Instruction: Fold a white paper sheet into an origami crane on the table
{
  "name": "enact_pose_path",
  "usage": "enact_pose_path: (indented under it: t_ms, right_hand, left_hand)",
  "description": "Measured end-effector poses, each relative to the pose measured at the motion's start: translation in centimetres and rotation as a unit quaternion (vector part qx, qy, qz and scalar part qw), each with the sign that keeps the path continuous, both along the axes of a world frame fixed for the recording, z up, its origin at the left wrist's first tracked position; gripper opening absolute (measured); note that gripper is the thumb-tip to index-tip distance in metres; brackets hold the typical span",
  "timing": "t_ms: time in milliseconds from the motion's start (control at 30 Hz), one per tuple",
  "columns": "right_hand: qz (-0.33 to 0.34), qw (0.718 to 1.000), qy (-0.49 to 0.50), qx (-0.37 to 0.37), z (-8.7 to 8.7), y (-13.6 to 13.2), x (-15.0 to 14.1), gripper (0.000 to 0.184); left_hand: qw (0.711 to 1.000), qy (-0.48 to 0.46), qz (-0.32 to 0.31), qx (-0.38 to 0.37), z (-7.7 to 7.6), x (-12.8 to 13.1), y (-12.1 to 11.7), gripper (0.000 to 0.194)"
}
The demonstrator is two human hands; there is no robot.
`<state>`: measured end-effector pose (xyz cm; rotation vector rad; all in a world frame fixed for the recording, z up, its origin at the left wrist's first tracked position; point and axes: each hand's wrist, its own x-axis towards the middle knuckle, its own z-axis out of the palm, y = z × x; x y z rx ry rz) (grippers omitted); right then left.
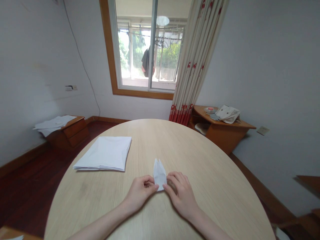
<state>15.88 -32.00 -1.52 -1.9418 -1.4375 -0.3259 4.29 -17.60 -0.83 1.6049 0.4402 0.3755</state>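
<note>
A folded white paper piece point(159, 175), narrow with a pointed, split upper end, stands tilted on the light wood oval table point(200, 166). My left hand point(141, 193) pinches its lower left side between the fingertips. My right hand point(181, 196) presses its fingertips against the lower right side, and its lower corner sits between the two hands. To the left lies a neat stack of folded white paper sheets point(103, 153), which neither hand touches.
A low wooden cabinet point(71, 133) with loose white paper on top stands at the left wall. A wooden corner shelf point(222, 130) holds a cloth bag point(227, 114) and a small plate. Dark red wooden flooring surrounds the table.
</note>
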Motion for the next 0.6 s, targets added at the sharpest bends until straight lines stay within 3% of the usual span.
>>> enact_pose_path:
  t_ms: [333, 600]
  right_hand:
    - [-0.001, 0.989, -0.142, 0.051, -0.03, 0.13, -0.97, 0.040]
    - [0.031, 0.993, -0.060, 0.096, 0.26, 0.13, -1.05, 0.039]
  left_hand:
    - [0.998, -0.009, 0.016, -0.056, 0.42, -0.28, -0.73, 0.030]
    - [1.000, -0.025, -0.008, 0.016, 0.57, -0.70, -0.58, 0.044]
